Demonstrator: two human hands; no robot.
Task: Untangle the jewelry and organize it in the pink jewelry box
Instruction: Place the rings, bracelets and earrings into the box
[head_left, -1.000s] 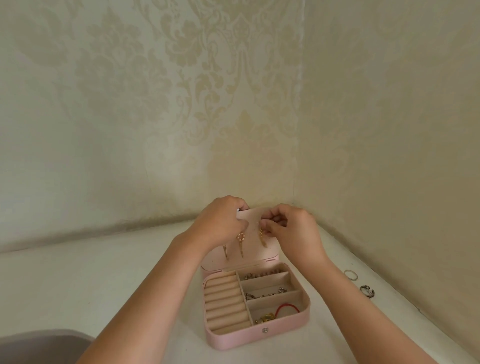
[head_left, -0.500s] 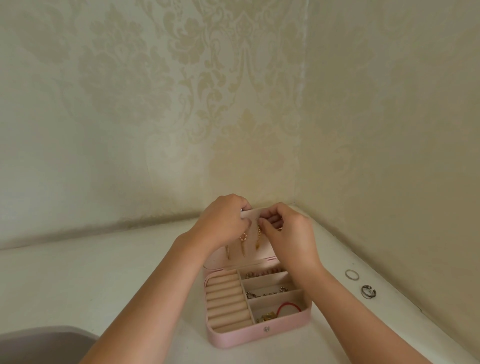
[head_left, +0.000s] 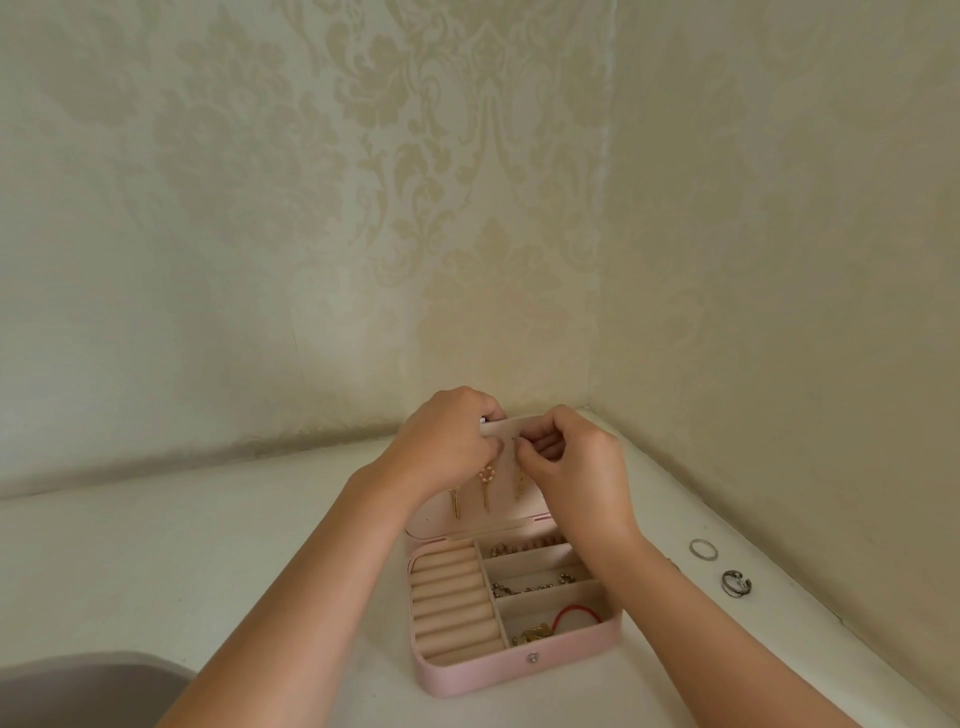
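Observation:
The pink jewelry box (head_left: 488, 675) stands open on the white counter, its lid (head_left: 467, 522) upright. Gold drop earrings (head_left: 485, 486) hang on the lid's inner panel. My left hand (head_left: 441, 441) grips the lid's top edge, fingers curled over it. My right hand (head_left: 571, 462) pinches the top of the rightmost gold earring (head_left: 518, 480) against the panel. In the base, ring rolls (head_left: 449, 603) fill the left side; the right compartments hold small chains (head_left: 524, 587), a red cord (head_left: 576, 613) and gold pieces (head_left: 535, 634).
Two silver rings (head_left: 704, 549) (head_left: 736, 583) lie on the counter right of the box, near the wall. Patterned walls meet in a corner just behind the box. A grey sink (head_left: 78, 686) shows at the lower left.
Both hands stay at the lid's top edge. My right hand has shifted slightly along the panel with the earring; the view has tilted a little.

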